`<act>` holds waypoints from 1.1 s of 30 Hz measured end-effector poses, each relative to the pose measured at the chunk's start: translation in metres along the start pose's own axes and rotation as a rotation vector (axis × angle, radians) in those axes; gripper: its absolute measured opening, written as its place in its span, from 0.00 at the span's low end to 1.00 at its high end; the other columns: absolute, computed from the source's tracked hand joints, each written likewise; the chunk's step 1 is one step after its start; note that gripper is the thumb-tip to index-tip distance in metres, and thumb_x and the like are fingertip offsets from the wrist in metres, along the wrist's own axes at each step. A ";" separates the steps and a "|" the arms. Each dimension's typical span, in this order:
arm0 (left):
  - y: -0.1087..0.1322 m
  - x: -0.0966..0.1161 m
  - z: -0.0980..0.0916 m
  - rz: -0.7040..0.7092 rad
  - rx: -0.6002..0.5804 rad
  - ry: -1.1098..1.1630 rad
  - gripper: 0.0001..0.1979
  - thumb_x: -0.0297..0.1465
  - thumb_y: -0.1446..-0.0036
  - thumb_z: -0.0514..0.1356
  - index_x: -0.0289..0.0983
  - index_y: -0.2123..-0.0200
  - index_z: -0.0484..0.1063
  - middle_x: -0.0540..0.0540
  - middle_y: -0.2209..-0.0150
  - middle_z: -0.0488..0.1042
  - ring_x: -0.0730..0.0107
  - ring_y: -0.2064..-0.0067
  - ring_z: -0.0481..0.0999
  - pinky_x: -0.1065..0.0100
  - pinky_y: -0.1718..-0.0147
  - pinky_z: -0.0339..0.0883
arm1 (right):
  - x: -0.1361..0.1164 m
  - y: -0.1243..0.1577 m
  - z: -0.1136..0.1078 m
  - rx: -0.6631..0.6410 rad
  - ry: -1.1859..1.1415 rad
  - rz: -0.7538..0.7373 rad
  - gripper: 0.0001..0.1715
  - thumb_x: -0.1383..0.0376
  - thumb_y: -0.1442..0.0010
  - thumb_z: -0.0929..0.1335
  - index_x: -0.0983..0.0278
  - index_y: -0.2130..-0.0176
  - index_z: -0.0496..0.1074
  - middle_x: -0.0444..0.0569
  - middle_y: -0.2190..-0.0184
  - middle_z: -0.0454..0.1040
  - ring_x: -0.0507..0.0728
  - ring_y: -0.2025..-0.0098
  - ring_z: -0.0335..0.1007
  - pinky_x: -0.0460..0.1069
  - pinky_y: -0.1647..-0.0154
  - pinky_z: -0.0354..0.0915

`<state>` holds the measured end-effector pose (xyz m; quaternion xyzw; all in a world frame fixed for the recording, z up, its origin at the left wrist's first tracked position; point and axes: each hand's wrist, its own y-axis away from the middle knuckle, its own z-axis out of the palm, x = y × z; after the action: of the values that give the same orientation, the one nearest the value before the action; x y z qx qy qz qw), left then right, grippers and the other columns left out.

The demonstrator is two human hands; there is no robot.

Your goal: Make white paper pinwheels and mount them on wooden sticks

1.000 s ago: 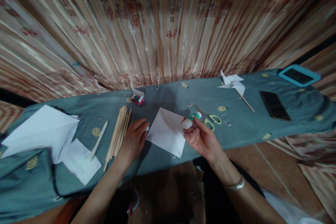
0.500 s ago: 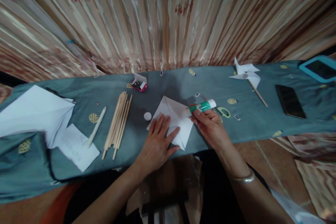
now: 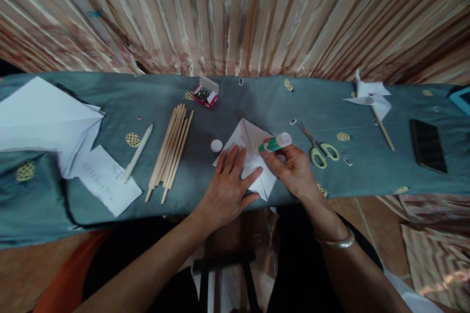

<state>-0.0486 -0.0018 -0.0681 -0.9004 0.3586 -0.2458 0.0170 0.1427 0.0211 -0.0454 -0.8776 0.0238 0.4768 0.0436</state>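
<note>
A white folded paper square (image 3: 250, 143) lies on the grey-blue cloth (image 3: 264, 102) at the table's front. My left hand (image 3: 228, 187) rests flat on its lower left part, fingers spread. My right hand (image 3: 293, 168) grips a green and white glue stick (image 3: 274, 143), its tip pointing left onto the paper near the centre. The glue stick's white cap (image 3: 216, 145) lies on the cloth just left of the paper.
Several wooden sticks (image 3: 173, 149) and a white pen (image 3: 137, 152) lie to the left, with white sheets (image 3: 47, 117) beyond. A small pin box (image 3: 205, 96) sits behind. Green scissors (image 3: 319, 146), a finished paper pinwheel (image 3: 372, 100) and a dark phone (image 3: 428, 145) lie to the right.
My left hand moved from beside the sticks onto the paper and lies flat on it. My right hand lowered the glue stick from the air to the paper's centre. The cap now lies on the cloth.
</note>
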 end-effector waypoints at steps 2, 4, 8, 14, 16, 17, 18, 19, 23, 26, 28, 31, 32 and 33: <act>0.000 0.000 0.001 -0.001 -0.004 0.012 0.29 0.44 0.43 0.61 0.43 0.40 0.63 0.36 0.30 0.46 0.39 0.30 0.42 0.36 0.37 0.44 | 0.001 0.000 0.001 0.003 0.038 -0.009 0.17 0.54 0.43 0.70 0.62 0.59 0.75 0.52 0.62 0.79 0.60 0.61 0.74 0.56 0.55 0.67; -0.001 0.000 0.001 -0.003 -0.011 0.011 0.30 0.44 0.44 0.63 0.43 0.40 0.63 0.35 0.30 0.46 0.38 0.30 0.43 0.35 0.38 0.43 | 0.001 0.000 0.002 0.007 0.073 -0.023 0.17 0.54 0.43 0.69 0.62 0.59 0.75 0.52 0.62 0.78 0.60 0.61 0.74 0.56 0.55 0.67; -0.001 0.001 0.001 -0.018 -0.018 0.028 0.30 0.44 0.45 0.63 0.43 0.40 0.64 0.36 0.30 0.47 0.39 0.30 0.43 0.36 0.37 0.43 | -0.002 -0.002 0.003 0.008 0.133 -0.072 0.16 0.54 0.43 0.69 0.63 0.61 0.75 0.51 0.66 0.78 0.59 0.64 0.74 0.54 0.59 0.67; -0.001 0.002 0.000 -0.022 -0.020 0.032 0.29 0.44 0.43 0.62 0.42 0.40 0.64 0.37 0.30 0.48 0.40 0.30 0.43 0.36 0.37 0.44 | -0.009 -0.003 0.004 0.028 0.259 -0.098 0.15 0.54 0.42 0.68 0.62 0.63 0.74 0.49 0.69 0.77 0.58 0.67 0.73 0.52 0.64 0.66; -0.001 0.002 -0.001 -0.021 -0.023 0.031 0.29 0.44 0.43 0.62 0.42 0.41 0.64 0.36 0.31 0.49 0.40 0.30 0.43 0.35 0.37 0.44 | -0.011 -0.003 0.005 0.026 0.269 -0.107 0.15 0.54 0.42 0.68 0.62 0.62 0.74 0.49 0.69 0.77 0.59 0.67 0.73 0.52 0.64 0.67; -0.001 0.002 -0.001 -0.022 -0.022 0.033 0.29 0.44 0.44 0.62 0.42 0.41 0.64 0.36 0.31 0.49 0.40 0.30 0.43 0.35 0.37 0.45 | -0.011 -0.003 0.005 0.026 0.270 -0.114 0.15 0.54 0.42 0.68 0.62 0.62 0.74 0.49 0.69 0.77 0.59 0.67 0.73 0.52 0.64 0.67; -0.002 0.002 -0.001 -0.025 -0.022 0.034 0.29 0.44 0.44 0.63 0.42 0.41 0.65 0.36 0.31 0.49 0.40 0.30 0.43 0.35 0.37 0.44 | -0.012 -0.003 0.005 0.027 0.272 -0.121 0.15 0.54 0.42 0.68 0.62 0.62 0.74 0.49 0.69 0.77 0.58 0.67 0.73 0.52 0.63 0.67; -0.002 0.003 -0.001 -0.029 -0.023 0.035 0.29 0.43 0.44 0.63 0.43 0.41 0.65 0.36 0.31 0.49 0.40 0.30 0.43 0.35 0.37 0.44 | -0.012 -0.003 0.005 0.030 0.274 -0.127 0.14 0.54 0.42 0.68 0.62 0.62 0.74 0.49 0.69 0.77 0.58 0.67 0.73 0.52 0.63 0.67; -0.002 0.004 -0.003 -0.045 -0.041 0.026 0.29 0.42 0.45 0.64 0.42 0.41 0.65 0.35 0.31 0.50 0.38 0.30 0.44 0.36 0.37 0.44 | -0.013 -0.002 0.006 0.036 0.285 -0.131 0.14 0.55 0.42 0.68 0.62 0.62 0.74 0.49 0.70 0.77 0.58 0.68 0.73 0.52 0.63 0.67; -0.002 0.005 -0.004 -0.044 -0.050 0.024 0.29 0.43 0.44 0.63 0.42 0.41 0.65 0.35 0.31 0.50 0.38 0.30 0.44 0.36 0.37 0.44 | -0.013 -0.003 0.006 0.041 0.288 -0.132 0.15 0.54 0.42 0.68 0.62 0.63 0.74 0.49 0.70 0.77 0.58 0.68 0.72 0.52 0.64 0.67; -0.002 0.005 -0.004 -0.039 -0.047 0.030 0.29 0.43 0.43 0.62 0.42 0.40 0.64 0.36 0.31 0.49 0.39 0.30 0.43 0.35 0.37 0.44 | -0.013 -0.003 0.006 0.040 0.290 -0.132 0.15 0.53 0.42 0.68 0.62 0.64 0.74 0.49 0.71 0.76 0.58 0.68 0.72 0.52 0.64 0.66; -0.002 0.004 -0.004 -0.040 -0.049 0.027 0.29 0.43 0.43 0.62 0.43 0.40 0.64 0.36 0.31 0.49 0.38 0.30 0.43 0.35 0.37 0.44 | -0.013 -0.003 0.007 0.033 0.288 -0.127 0.14 0.54 0.42 0.68 0.62 0.65 0.73 0.48 0.71 0.76 0.58 0.68 0.72 0.52 0.63 0.66; -0.002 0.004 -0.003 -0.041 -0.051 0.021 0.29 0.43 0.44 0.63 0.43 0.40 0.64 0.36 0.31 0.49 0.38 0.30 0.43 0.35 0.37 0.44 | -0.014 -0.003 0.007 0.031 0.289 -0.128 0.14 0.54 0.42 0.68 0.62 0.66 0.73 0.48 0.71 0.76 0.58 0.68 0.72 0.52 0.63 0.66; -0.002 0.005 -0.003 -0.041 -0.054 0.016 0.30 0.43 0.44 0.63 0.43 0.40 0.64 0.36 0.31 0.49 0.37 0.30 0.43 0.35 0.37 0.44 | -0.014 -0.003 0.007 0.029 0.290 -0.130 0.13 0.55 0.42 0.68 0.62 0.66 0.73 0.48 0.71 0.76 0.58 0.68 0.72 0.52 0.64 0.66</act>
<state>-0.0457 -0.0025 -0.0629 -0.9056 0.3468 -0.2435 -0.0152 0.1296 0.0251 -0.0371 -0.9363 -0.0200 0.3406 0.0834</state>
